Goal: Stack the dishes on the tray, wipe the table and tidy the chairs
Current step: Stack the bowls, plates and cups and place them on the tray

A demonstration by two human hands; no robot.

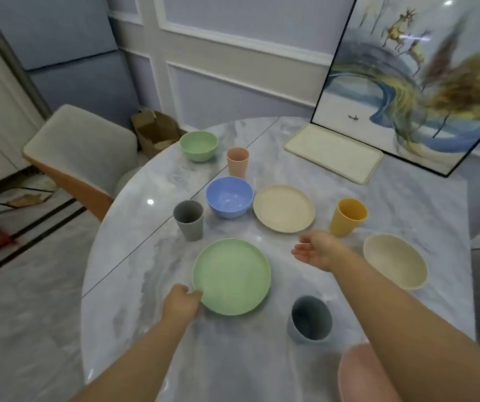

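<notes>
Left fingers (pixel 196 294) around green plate (pixel 232 276) rim

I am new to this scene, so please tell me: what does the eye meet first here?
The green plate lies nearest, with the left hand gripping its rim. Coloured cups and bowls stand around it on the marble table. The tray waits bare at the far side.

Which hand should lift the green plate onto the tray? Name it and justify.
Left. The left hand already touches the green plate at its near rim; the right hand hovers open beside it, nearer the tray.
</notes>
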